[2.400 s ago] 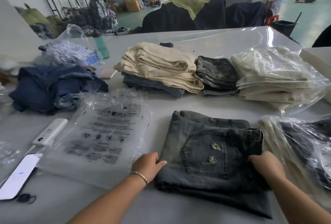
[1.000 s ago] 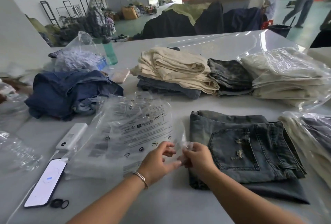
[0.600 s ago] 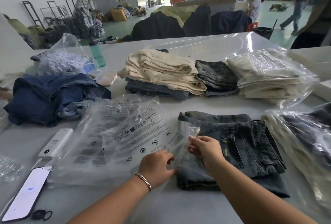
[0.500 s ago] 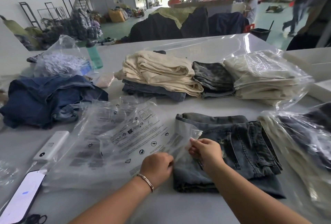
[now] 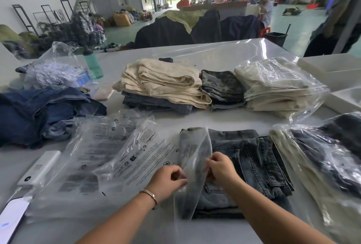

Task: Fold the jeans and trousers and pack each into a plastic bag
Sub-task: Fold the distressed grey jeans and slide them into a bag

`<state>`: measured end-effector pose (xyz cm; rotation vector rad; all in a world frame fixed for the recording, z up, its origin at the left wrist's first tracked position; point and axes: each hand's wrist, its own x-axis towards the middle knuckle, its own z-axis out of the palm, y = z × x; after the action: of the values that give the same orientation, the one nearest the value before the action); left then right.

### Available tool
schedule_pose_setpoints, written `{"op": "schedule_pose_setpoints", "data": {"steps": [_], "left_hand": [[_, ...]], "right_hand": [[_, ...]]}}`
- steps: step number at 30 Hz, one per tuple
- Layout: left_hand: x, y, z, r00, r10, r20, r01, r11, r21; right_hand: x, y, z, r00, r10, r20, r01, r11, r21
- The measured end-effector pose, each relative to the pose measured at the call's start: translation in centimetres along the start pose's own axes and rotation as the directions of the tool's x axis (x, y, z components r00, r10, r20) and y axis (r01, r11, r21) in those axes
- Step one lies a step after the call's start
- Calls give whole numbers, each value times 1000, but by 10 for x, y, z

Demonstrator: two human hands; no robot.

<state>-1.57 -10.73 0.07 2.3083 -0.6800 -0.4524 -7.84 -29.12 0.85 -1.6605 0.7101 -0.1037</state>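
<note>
Both hands pinch the mouth of the clear plastic bag (image 5: 148, 158): left hand (image 5: 168, 180) gripping one film layer, right hand (image 5: 219, 167) seemingly the other. The folded grey jeans (image 5: 252, 163) lie on the surface just right of the bag. Peel the layers well apart, then slide the jeans in flat.

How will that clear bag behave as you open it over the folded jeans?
The bag is probably floppy: it already sags and creases between the left hand and right hand. Its glossy film looks slippery and light, so it may slide on the jeans.
</note>
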Motion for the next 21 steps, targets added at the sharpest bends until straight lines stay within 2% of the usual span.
{"op": "schedule_pose_setpoints", "data": {"steps": [2,3,4,6,7,8,10,11,12,14,17,21], "left_hand": [[2,-5,-2,998,-45,-38,50,991,125],[5,-4,-4,993,-70,-100,85,985,148],[10,-3,-8,978,-99,-184,125,983,132],[23,-1,-22,903,-199,-380,205,978,-25],[31,1,-32,848,-260,-462,227,966,-127],[38,2,-44,797,-288,-531,227,958,-178],[48,3,-63,741,-246,-625,226,968,-113],[50,5,-68,737,-208,-643,218,974,-65],[52,8,-71,745,-175,-644,203,979,-31],[56,12,-65,776,-125,-619,171,985,14],[59,14,-40,826,-77,-558,157,983,96],[58,10,-13,868,-44,-495,133,980,147]], "right_hand": [[7,3,-10,999,-36,-3,36,999,-13],[9,4,-16,997,-62,44,64,997,-33],[11,5,-23,988,-92,122,103,991,-87],[13,7,-42,942,-118,314,223,919,-326],[13,8,-53,910,-105,401,307,820,-483],[12,9,-62,881,-83,467,397,667,-630],[8,15,-75,853,-9,522,504,270,-820],[5,19,-78,852,30,523,520,78,-851],[2,23,-79,850,69,522,526,-68,-848],[-4,32,-75,847,119,519,531,-242,-812],[-10,45,-66,838,68,542,529,-347,-774],[-11,61,-65,811,-35,583,539,-343,-769]]}}
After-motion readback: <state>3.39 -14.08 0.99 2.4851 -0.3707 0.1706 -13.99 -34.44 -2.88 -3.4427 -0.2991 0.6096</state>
